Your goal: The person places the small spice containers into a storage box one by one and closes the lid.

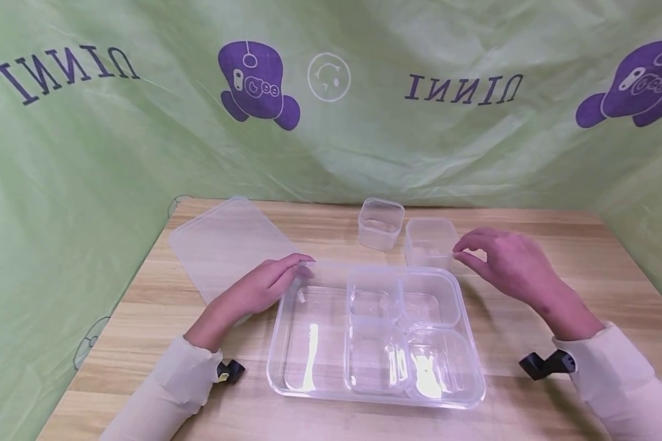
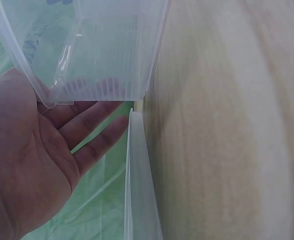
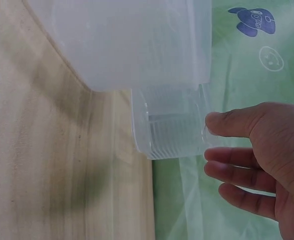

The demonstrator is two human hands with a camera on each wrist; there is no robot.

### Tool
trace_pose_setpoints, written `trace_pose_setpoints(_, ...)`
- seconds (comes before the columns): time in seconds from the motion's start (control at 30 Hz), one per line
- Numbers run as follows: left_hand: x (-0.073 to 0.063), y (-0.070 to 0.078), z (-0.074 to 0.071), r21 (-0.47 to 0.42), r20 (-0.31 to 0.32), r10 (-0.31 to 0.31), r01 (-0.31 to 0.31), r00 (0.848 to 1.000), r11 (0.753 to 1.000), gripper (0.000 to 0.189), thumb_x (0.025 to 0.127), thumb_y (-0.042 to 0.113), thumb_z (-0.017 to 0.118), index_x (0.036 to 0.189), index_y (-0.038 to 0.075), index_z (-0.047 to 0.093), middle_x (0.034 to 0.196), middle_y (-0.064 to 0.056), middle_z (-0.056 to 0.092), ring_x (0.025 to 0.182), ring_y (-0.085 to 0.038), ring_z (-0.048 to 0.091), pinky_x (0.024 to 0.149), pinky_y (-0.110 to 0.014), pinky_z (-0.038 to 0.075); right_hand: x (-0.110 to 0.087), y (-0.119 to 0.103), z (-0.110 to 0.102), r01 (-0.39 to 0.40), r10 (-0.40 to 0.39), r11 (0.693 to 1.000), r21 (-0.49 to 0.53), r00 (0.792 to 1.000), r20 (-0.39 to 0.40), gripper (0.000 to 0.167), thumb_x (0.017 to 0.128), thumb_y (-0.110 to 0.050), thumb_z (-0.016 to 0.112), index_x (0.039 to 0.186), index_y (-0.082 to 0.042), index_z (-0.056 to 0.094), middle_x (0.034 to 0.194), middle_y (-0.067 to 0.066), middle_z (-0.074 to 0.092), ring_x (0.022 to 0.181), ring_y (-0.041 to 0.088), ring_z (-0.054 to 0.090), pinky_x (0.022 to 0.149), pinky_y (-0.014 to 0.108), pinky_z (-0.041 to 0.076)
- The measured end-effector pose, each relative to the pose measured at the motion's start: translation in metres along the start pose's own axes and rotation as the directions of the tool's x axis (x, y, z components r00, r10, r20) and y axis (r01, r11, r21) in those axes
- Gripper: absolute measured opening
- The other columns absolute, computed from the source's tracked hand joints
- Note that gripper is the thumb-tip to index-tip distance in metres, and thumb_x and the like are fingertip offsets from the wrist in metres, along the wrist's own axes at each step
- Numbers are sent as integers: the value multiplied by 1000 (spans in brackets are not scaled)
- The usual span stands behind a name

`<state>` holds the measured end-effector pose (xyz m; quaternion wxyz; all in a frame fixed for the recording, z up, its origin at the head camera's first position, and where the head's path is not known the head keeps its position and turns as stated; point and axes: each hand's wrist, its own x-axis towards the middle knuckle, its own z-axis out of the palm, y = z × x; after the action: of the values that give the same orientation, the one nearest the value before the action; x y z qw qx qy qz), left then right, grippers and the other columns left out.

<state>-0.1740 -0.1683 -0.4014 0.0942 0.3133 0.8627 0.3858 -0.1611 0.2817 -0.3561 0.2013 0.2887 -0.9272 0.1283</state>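
Note:
A large clear plastic container [image 1: 314, 395] stands on the wooden table. Smaller clear boxes fill its right part, and its left part is bare. My left hand [image 1: 267, 282] rests at its far left corner, with extended fingers [image 2: 99, 145] against the outside in the left wrist view. Behind the container, my right hand [image 1: 510, 260] pinches the right edge of a small clear box [image 1: 430, 236] between thumb and fingertips. In the right wrist view, the thumb [image 3: 231, 122] touches that box's rim.
Another small clear box [image 1: 380, 223] stands farther back. A flat translucent lid [image 1: 228, 242] lies at the back left, partly behind the left hand. A green printed curtain [image 1: 364, 153] hangs behind the table. Black wrist mounts [image 1: 546, 364] show at both sleeves.

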Motion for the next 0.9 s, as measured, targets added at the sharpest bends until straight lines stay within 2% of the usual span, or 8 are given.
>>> trace_pose_setpoints(0.27, 0, 0, -1, -1, 6, -6, 6, 1000, 1000, 35, 113, 15, 35, 139, 10, 58, 118, -3, 73, 124, -22, 61, 111, -45, 41, 4, -5, -8, -19, 19, 1000, 7, 998, -51, 16, 82, -12, 85, 96, -18, 79, 95, 2, 76, 74, 24, 72, 57, 46, 55)
trace_pose_setpoints(0.57, 2, -1, -2, -4, 0, -10, 10, 1000, 1000, 36, 113, 16, 34, 139, 10, 58, 118, -3, 73, 124, -22, 61, 111, -45, 41, 12, -9, -22, 37, -37, 999, -6, 992, -118, 18, 80, -10, 85, 95, -14, 79, 97, 6, 77, 71, 27, 72, 55, 49, 54)
trace_pose_setpoints(0.9, 0, 1, -2, -4, 0, -8, 8, 1000, 1000, 37, 112, 12, 33, 139, 7, 58, 117, -4, 73, 123, -22, 62, 111, -44, 41, 18, -18, -35, 58, -61, 998, -19, 983, -174, 20, 77, -12, 87, 95, -17, 80, 102, 2, 77, 60, 18, 64, 49, 40, 47)
